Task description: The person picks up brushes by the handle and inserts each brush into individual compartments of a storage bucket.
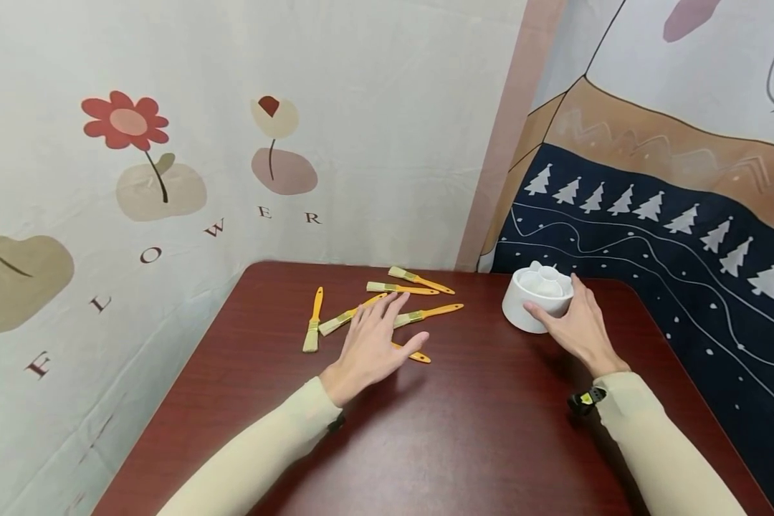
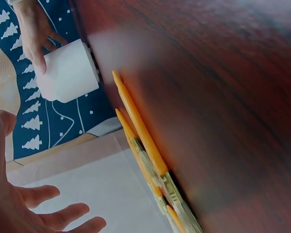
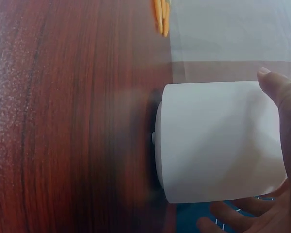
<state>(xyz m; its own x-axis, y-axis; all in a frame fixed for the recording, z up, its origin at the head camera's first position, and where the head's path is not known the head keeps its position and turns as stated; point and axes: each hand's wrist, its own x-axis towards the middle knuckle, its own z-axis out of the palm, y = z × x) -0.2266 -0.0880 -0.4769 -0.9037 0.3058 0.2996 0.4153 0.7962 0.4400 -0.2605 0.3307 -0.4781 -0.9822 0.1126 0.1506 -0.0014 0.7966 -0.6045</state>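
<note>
Flower-print cloth [image 1: 374, 165] hangs behind the table [image 1: 471, 430], tree-print cloth [image 1: 593, 247] right. Left hand [image 1: 370, 347] splays above brushes [image 1: 314, 320]; right hand [image 1: 579, 324] grips white pot [image 1: 519, 308].

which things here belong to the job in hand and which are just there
Likely the job:
smooth white cylindrical container, held by the right hand
flat, pale-bristled brushes with yellow handles, near the left hand

Apparently just surroundings:
glossy red-brown table
pale cloth printed with flowers
navy cloth printed with white trees
</note>
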